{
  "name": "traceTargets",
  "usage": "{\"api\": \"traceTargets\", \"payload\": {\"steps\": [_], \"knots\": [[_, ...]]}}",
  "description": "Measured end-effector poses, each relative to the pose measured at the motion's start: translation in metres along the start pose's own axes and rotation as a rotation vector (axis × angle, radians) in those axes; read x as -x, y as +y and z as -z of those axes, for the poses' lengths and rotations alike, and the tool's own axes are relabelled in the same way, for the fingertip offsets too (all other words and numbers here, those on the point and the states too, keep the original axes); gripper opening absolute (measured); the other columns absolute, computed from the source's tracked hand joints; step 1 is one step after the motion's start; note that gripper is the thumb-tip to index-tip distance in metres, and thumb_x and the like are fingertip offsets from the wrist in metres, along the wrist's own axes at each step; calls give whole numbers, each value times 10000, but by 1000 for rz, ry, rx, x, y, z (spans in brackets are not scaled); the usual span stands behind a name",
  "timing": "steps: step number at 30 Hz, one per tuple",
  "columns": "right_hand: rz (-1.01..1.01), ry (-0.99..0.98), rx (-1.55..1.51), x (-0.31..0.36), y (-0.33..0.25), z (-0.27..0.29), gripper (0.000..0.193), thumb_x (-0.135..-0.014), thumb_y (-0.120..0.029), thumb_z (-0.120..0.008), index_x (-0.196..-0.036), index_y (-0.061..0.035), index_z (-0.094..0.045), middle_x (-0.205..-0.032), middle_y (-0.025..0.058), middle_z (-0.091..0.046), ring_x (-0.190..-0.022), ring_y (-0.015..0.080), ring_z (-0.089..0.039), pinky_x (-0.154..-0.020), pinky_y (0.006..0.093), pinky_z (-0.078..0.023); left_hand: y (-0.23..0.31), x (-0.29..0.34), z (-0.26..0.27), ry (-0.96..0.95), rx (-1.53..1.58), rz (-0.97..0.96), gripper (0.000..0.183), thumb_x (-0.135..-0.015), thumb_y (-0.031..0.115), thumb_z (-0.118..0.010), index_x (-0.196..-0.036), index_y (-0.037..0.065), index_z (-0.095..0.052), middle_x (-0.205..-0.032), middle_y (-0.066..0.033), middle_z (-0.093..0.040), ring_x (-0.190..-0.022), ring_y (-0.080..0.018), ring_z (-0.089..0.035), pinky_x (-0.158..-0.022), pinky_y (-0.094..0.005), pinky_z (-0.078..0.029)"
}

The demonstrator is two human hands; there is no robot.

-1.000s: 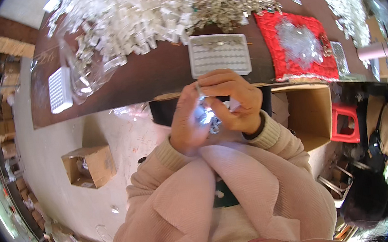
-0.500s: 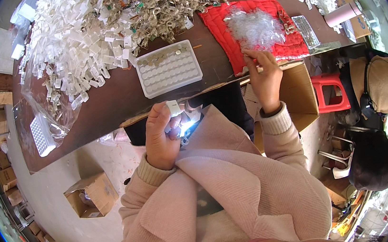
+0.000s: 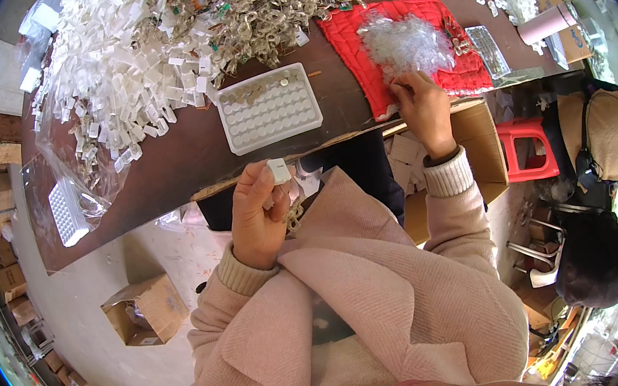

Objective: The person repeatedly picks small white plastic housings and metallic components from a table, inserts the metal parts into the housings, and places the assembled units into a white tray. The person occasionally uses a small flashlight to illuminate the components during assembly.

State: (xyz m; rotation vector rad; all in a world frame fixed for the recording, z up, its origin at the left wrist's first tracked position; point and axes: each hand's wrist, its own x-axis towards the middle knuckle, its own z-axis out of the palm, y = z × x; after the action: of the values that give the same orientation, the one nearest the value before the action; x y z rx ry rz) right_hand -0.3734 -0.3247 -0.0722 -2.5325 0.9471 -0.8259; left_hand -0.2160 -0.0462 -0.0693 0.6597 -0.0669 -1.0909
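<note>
My left hand (image 3: pixel 257 215) is closed just below the table's near edge, its thumb and fingers pinching a small white plastic block (image 3: pixel 279 170). Beneath that hand hang pale metallic, ring-like bits (image 3: pixel 294 216), too small to name. My right hand (image 3: pixel 425 111) reaches over the front of a red quilted cloth (image 3: pixel 349 40). Its thumb and fingertips meet at the near edge of a heap of clear plastic pieces (image 3: pixel 405 43); anything between them is too small to make out. A white tray (image 3: pixel 272 138) with rows of round hollows lies between the hands, several small discs along its far side.
Piles of white plastic pieces (image 3: pixel 124 77) and metal clips (image 3: pixel 266 15) cover the table's far side. Another white tray (image 3: pixel 67 213) lies at left. An open cardboard box (image 3: pixel 482 144) stands under the table's edge, beside a red stool (image 3: pixel 529 149). A pink cylinder (image 3: pixel 545 23) lies far right.
My right hand has shifted slightly forward and right, to the clear pieces. The bright glow beside my left hand is gone, and the white block has turned slightly.
</note>
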Motion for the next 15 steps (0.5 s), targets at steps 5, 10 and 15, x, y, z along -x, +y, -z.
{"api": "traceTargets", "payload": {"steps": [5,10,15], "knots": [[71,90,58,-3,1,-5,95,-835,-35,-740,-928,-22,-733,-843,127,-691,-712,256,-686,-636,327,-531,2,3,-2,41,-11,11,213,-957,215,-673,-1104,77,-604,-1003,-67,-671,-693,-55,-447,-487,-171,-288],[-44,118,-223,-3,10,-6,112,-810,-31,-764,-922,-29,-749,-859,116,-712,-697,207,-686,-641,310,-538,2,2,0,15,12,8,197,-961,212,-665,-1094,77,-608,-990,-71,-679,-708,-52,-459,-489,-167,-283],[-253,46,-409,-6,12,-3,98,-851,-16,-742,-948,-25,-738,-826,70,-713,-689,109,-649,-640,259,-533,2,2,0,-2,13,7,182,-962,202,-667,-1080,78,-608,-986,-71,-678,-715,-47,-464,-489,-165,-292]]}}
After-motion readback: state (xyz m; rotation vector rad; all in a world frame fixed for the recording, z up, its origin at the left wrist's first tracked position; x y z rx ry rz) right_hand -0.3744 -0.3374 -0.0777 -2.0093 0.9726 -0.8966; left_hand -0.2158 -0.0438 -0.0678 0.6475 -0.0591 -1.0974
